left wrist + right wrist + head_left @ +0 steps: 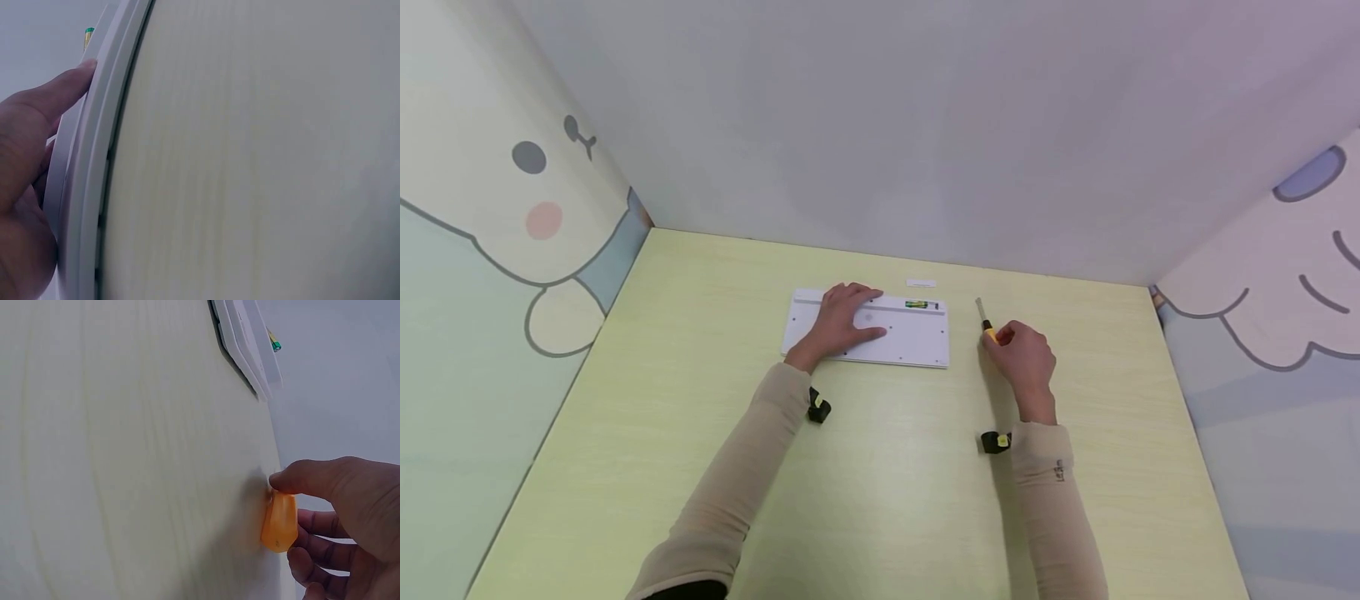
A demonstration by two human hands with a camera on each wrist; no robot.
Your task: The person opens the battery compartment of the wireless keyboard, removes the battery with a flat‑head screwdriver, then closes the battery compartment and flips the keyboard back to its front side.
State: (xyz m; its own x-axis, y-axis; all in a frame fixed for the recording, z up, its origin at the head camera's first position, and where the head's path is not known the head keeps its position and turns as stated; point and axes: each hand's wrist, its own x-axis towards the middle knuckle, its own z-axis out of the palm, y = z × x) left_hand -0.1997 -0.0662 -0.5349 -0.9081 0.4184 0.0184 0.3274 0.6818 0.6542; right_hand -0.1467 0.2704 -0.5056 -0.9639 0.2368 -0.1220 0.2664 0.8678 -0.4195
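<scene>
A pale yellow table (895, 508) shows faint wood grain. Beyond the table's far edge rises a plain greyish back wall (880, 125). Along the table's left side, a light blue left wall (452, 350) carries a white cartoon figure (475, 125) with a pink spot (544, 220); along its right side, a right wall (1262, 442) bears a white outlined shape (1240, 258) and a bluish patch (1310, 173)

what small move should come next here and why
Probably lay the screwdriver down: the right grip holds it, while the left grip rests on the upturned keyboard. The battery sits exposed, and the small white strip beyond, likely its cover, may need a free grip.
</scene>
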